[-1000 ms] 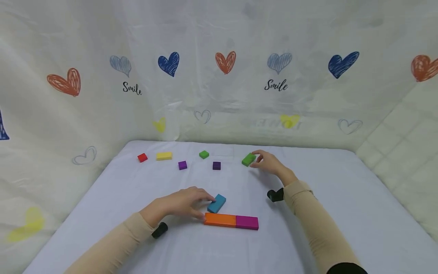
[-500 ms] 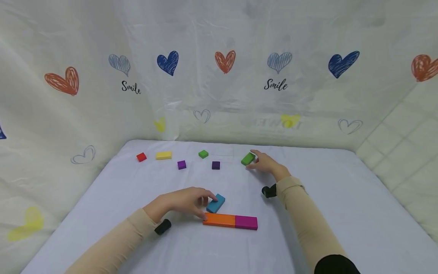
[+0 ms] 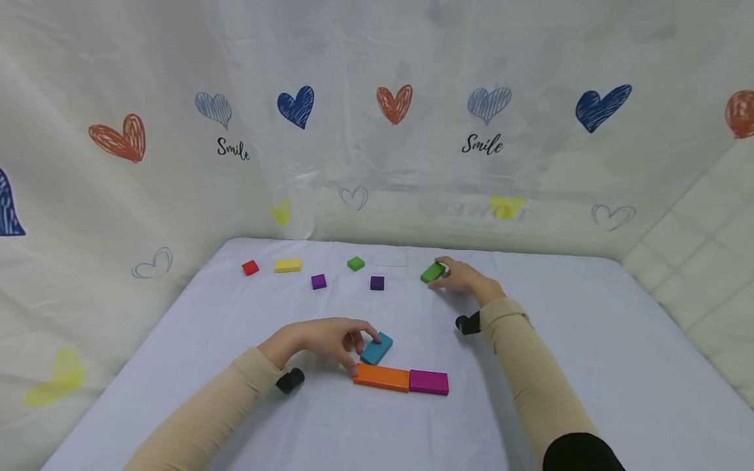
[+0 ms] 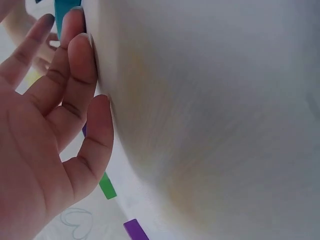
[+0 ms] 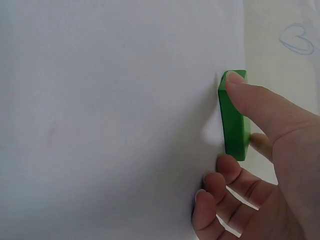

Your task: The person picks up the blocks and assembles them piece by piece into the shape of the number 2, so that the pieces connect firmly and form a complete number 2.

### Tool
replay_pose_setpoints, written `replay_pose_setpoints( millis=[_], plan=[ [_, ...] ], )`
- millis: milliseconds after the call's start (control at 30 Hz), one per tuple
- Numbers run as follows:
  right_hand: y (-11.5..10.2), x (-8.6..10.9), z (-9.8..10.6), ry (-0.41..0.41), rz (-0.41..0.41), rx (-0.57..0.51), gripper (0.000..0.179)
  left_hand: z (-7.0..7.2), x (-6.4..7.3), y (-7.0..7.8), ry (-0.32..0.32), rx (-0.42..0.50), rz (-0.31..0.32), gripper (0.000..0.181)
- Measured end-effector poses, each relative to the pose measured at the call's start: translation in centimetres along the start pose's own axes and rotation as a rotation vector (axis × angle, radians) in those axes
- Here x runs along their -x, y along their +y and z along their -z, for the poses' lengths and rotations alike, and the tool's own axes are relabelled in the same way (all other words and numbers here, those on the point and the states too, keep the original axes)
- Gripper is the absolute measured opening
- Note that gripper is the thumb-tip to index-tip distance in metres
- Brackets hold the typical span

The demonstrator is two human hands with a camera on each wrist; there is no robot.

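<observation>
My right hand [image 3: 462, 278] is at the far side of the table, with thumb and fingers at opposite ends of a green rectangular block [image 5: 232, 115], pinching it. At the near middle, my left hand [image 3: 326, 339] reaches over a blue block [image 3: 376, 348]. Its index fingertip rests on the blue block's top, and its thumb touches the left end of a long orange block [image 3: 381, 377]. The other fingers are loosely bent, seen from the palm side in the left wrist view. A magenta block [image 3: 429, 382] lies end to end with the orange one, at a slight angle to it.
Along the back of the white-covered table [image 3: 177, 366] lie a red block [image 3: 250, 267], a yellow block [image 3: 287, 265], a purple block [image 3: 319, 281], a small green block [image 3: 356, 263] and a dark purple block [image 3: 377, 282]. A heart-printed curtain [image 3: 353, 157] hangs behind.
My left index finger has bent more over the blue block, and the orange block has turned slightly out of line with the magenta one. My right hand has settled around the green block.
</observation>
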State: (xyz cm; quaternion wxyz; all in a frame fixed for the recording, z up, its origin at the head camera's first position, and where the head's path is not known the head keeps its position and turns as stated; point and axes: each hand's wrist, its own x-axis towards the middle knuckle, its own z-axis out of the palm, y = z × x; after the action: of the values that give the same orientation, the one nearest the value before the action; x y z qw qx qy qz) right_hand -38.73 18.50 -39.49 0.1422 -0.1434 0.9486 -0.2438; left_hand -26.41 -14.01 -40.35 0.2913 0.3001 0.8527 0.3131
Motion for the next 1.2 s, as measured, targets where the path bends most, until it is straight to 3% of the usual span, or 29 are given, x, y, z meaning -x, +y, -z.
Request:
replay_pose_setpoints(
  millis=[833, 1200],
  plan=[
    [0.7, -0.5, -1.1, 0.040, -0.002, -0.014, 0.078, 0.0, 0.0, -0.4, -0.015, 0.018, -0.018, 0.056],
    [0.1, 0.6, -1.6, 0.039, 0.029, 0.022, 0.076, -0.1, -0.1, -0.5, -0.013, 0.037, -0.012, 0.055]
  ],
)
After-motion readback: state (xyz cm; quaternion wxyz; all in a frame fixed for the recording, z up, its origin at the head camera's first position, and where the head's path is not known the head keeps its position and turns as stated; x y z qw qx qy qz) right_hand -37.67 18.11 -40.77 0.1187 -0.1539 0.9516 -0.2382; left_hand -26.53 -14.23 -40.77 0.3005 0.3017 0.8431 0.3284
